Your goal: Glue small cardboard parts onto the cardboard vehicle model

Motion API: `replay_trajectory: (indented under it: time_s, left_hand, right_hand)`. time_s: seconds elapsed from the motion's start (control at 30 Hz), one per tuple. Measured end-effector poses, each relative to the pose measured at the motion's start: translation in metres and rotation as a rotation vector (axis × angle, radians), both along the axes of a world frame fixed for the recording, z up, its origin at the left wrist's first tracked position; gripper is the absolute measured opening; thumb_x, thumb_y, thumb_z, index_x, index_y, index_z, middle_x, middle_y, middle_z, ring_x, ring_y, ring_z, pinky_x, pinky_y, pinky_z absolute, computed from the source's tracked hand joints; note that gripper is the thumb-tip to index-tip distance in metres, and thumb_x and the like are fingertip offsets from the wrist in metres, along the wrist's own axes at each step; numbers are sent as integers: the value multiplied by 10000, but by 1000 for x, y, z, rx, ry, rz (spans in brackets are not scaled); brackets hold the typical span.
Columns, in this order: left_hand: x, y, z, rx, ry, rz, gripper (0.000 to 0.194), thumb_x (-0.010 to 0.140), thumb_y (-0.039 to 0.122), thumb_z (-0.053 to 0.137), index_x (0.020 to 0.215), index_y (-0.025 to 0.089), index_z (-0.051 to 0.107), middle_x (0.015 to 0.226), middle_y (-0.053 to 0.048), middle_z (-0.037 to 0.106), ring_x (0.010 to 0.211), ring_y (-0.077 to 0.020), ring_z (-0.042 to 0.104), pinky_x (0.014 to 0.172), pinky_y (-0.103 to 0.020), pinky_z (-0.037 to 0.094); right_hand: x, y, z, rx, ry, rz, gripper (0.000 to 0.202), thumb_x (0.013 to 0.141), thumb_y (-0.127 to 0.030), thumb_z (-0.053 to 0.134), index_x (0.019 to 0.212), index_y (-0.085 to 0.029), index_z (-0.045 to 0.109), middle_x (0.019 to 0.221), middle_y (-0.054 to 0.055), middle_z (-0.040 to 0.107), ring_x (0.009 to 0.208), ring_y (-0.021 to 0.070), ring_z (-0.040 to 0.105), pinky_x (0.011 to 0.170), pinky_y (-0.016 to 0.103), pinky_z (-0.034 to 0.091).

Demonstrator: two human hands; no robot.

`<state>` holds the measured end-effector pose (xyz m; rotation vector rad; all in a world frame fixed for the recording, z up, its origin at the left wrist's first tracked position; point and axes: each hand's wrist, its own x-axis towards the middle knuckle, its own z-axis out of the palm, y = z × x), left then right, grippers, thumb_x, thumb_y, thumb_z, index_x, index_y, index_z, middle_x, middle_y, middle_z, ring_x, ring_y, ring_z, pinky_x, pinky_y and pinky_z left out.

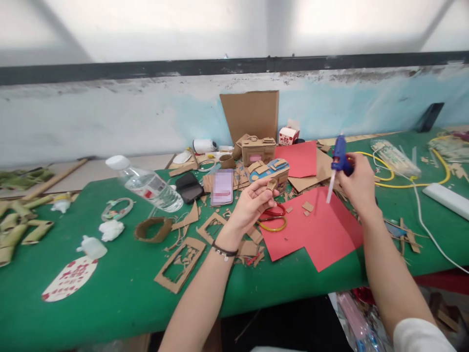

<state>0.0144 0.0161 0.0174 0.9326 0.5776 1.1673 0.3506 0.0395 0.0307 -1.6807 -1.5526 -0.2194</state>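
Note:
My right hand (356,178) is wrapped round a blue hot glue gun (340,152), its nozzle pointing up and a white glue stick (331,187) hanging out below. In my left hand (253,203), thumb and fingers pinch a small cardboard piece (271,185). Just under that hand lie scissors (273,224) with looped handles, over the edge of a red sheet (315,234). Small cardboard squares (308,207) rest on the sheet. Behind my left hand stand a blue-and-brown cardboard model (278,171) and a brown cardboard box model (258,151).
A water bottle (148,186), a phone (222,187) and a black case (189,187) are left of centre. Cut cardboard frames (180,265) and scraps litter the green table (120,313). On the right run a yellow cord (421,185), a white cable and a white power strip (447,201).

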Motion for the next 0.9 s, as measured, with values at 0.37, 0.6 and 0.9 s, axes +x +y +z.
replay_trajectory:
  time_s: [0.37,0.6,0.9]
  left_hand:
    - [-3,3,-1,6,-109,-63,598,792,472,1026,1229,141,788,884,-49,819,584,-71,646,643,-249,641]
    - [1,9,-8,60,-69,-13,537,827,448,1003,1248,172,814,960,-73,856,584,-71,669,648,-240,647]
    - [2,9,-11,112,38,27,551,822,378,1008,1311,210,818,897,-55,841,636,-98,716,682,-235,639]
  right_hand:
    - [-80,-21,-20,-151,1047,844,439,943,-657,818,971,-236,698,941,34,747,577,126,633,519,283,529]
    - [-83,-31,-25,-228,1059,891,533,940,-729,780,833,-215,694,717,12,682,443,115,562,407,260,446]
    - [-87,-32,-26,-235,1012,817,596,937,-720,793,696,-208,608,564,-28,577,376,102,517,406,266,406]
